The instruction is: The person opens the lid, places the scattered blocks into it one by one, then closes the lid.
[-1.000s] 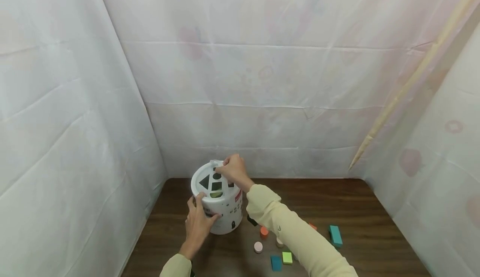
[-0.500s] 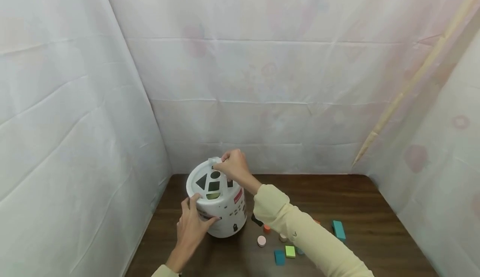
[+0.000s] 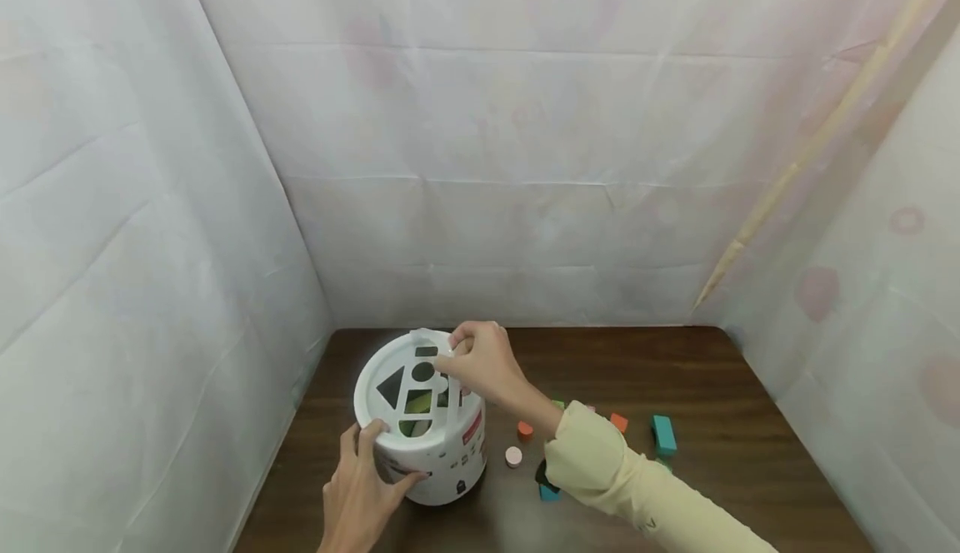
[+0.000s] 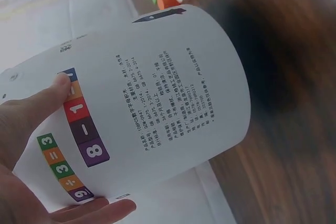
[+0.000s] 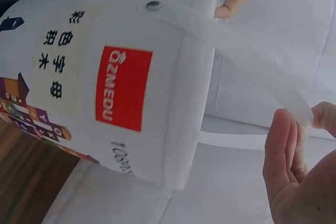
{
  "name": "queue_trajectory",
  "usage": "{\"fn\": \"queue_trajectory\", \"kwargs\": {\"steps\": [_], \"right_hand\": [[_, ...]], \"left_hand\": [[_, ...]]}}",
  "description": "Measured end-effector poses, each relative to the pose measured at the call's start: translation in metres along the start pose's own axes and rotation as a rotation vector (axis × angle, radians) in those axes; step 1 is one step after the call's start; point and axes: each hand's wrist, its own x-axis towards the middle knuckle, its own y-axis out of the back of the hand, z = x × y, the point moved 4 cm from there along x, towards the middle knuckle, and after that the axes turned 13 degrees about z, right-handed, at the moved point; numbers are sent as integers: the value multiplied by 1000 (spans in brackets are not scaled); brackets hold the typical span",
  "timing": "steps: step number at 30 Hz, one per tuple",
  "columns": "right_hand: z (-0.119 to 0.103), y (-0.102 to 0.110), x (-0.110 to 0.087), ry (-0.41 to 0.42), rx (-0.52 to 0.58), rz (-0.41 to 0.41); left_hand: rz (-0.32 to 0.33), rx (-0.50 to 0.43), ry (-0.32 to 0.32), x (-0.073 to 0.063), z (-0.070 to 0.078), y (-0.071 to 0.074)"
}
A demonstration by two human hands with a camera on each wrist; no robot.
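A white bucket (image 3: 433, 474) with a shape-sorter lid (image 3: 384, 361) stands on the table at the left of centre in the head view. My left hand (image 3: 358, 482) grips its near left side, fingers at the lid rim and thumb on the wall. The left wrist view shows that thumb on the printed number blocks (image 4: 84, 124). My right hand (image 3: 487, 366) pinches the bucket's translucent strap handle (image 5: 252, 56), which arches above the lid in the right wrist view. Green pieces (image 3: 418, 403) show through the lid holes.
Several small blocks lie right of the bucket, among them a pink disc (image 3: 513, 456), an orange piece (image 3: 524, 430) and a teal block (image 3: 663, 435). The right sleeve (image 3: 622, 470) partly covers others. Pale sheets (image 3: 480, 228) enclose the brown table (image 3: 735, 453).
The bucket has come nearer to me and slightly left, both hands moving with it. My right hand keeps its pinch on the handle. The head view has shifted a little.
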Motion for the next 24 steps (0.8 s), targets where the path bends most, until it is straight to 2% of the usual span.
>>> {"fn": "queue_trajectory", "kwargs": {"steps": [5, 10, 16, 18, 24], "right_hand": [[2, 11, -23, -10, 34, 8], [10, 21, -43, -72, 66, 40], [22, 26, -64, -164, 98, 55], [27, 26, -70, -191, 95, 63], [42, 26, -88, -264, 134, 58]], "left_hand": [[-2, 42, 14, -17, 5, 15], [-8, 65, 22, -29, 7, 25], [14, 68, 8, -41, 2, 34], [-10, 77, 17, -45, 1, 36], [-166, 136, 86, -56, 4, 44]]}}
